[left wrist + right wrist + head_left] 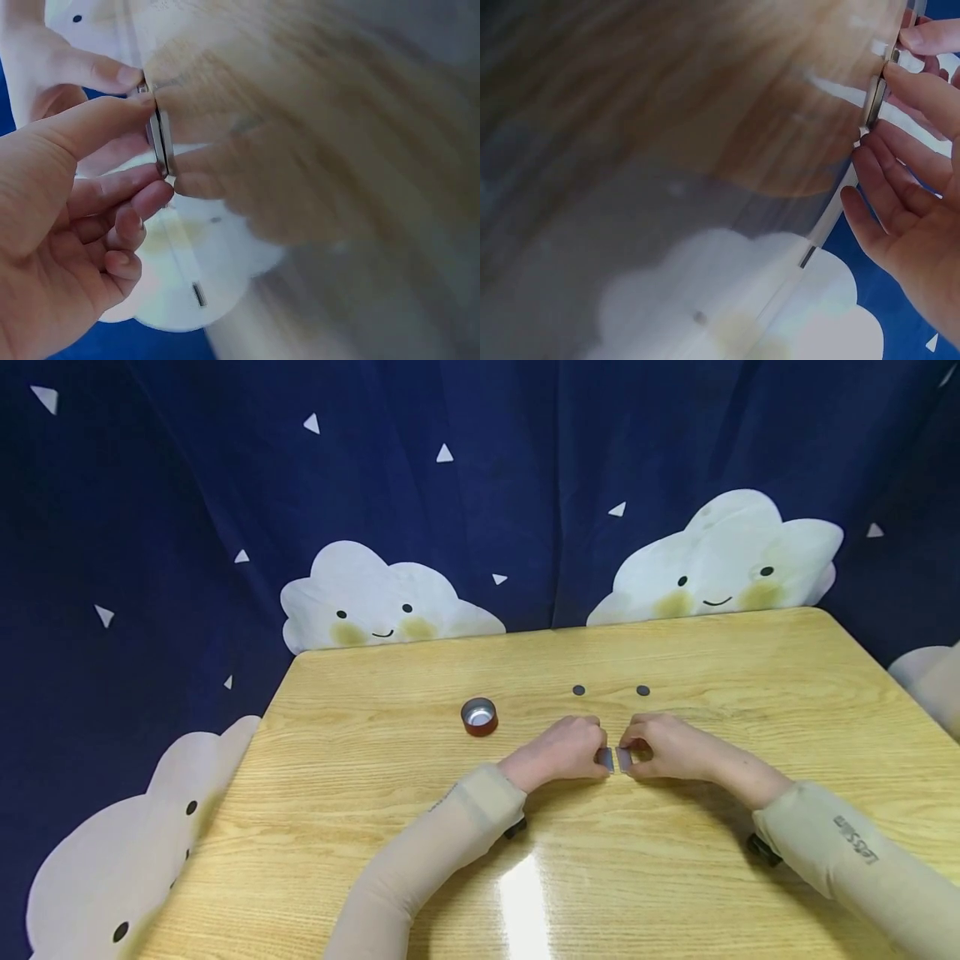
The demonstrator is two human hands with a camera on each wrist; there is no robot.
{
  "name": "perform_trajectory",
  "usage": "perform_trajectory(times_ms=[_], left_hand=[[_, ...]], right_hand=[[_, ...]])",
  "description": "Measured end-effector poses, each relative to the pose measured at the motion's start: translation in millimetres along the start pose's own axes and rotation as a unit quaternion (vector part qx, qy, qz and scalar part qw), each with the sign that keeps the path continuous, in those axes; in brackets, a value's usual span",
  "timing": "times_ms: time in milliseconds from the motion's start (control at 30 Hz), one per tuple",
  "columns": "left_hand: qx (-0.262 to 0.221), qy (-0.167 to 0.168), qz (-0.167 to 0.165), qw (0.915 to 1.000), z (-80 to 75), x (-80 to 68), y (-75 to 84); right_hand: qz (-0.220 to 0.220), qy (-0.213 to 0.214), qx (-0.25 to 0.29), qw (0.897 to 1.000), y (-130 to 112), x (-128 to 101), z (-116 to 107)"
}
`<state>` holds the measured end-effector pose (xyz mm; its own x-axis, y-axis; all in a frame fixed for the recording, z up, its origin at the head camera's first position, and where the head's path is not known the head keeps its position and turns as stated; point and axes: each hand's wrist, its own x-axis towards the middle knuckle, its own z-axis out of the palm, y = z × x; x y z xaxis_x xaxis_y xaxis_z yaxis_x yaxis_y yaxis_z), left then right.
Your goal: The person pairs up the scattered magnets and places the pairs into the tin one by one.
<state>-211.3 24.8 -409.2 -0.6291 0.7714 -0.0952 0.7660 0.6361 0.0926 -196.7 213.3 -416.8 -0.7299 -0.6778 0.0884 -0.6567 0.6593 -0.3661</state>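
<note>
The two hands meet at the middle of the wooden table (360,693), a little toward its near side, and each one pinches a small flat grey plate between thumb and fingers. The left hand (562,750) holds the left plate (606,759) and the right hand (663,747) holds the right plate (624,758); in the head view the two plates stand on edge, side by side, with only a thin gap between them — whether they already touch cannot be told there. In the left wrist view the plates (160,139) appear face to face and practically together, their long edges running upright in the picture, with fingertips of both hands pressed on them. So the plates lie directly between the hands, equally near to both, and the line from one plate to the other runs left to right across the table. Beyond the hands, well apart from them, two small dark discs (578,690) lie on the wood, and further to the left stands a small red round tin (479,717) with a shiny inside. The right sleeve (855,843) carries a dark printed word, but it is upside down and too small to read with certainty.
</note>
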Motion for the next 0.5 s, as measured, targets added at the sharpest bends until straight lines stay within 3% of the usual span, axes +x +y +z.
perform_trajectory(times_ms=[233,500], left_hand=[[0.001,-0.012,-0.009,0.9999,1.3,0.8,3.2],[-0.003,-0.001,-0.003,1.0,0.2,-0.2,3.2]], right_hand=[[0.006,-0.001,0.003,1.0,-2.9,1.8,1.4],[0.017,-0.009,0.004,1.0,-4.0,1.9,0.7]])
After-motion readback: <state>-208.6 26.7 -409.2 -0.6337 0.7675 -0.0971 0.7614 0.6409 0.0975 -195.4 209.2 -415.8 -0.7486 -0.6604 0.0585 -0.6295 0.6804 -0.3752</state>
